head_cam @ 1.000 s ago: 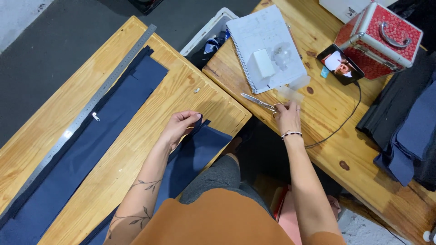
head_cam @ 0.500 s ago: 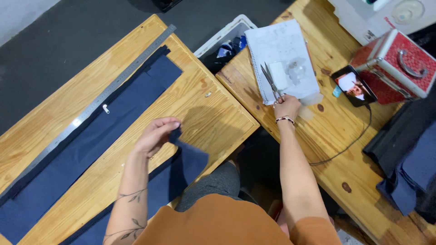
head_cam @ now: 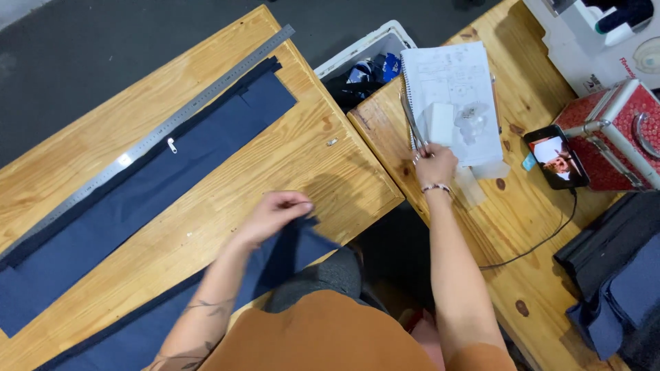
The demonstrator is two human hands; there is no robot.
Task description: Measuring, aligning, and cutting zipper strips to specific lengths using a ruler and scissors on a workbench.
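My right hand grips slim metal scissors; my left hand pinches the uncut navy fabric strip's edge; cutting looks unstarted.

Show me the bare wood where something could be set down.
Free: the left table between the long blue strip and the left hand. Also the right table below the phone. Crowded: around the notebook, right hand with scissors, and red case.

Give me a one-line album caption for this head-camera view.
Left hand pinches navy fabric on a wooden table; right hand holds scissors over a spiral notebook.
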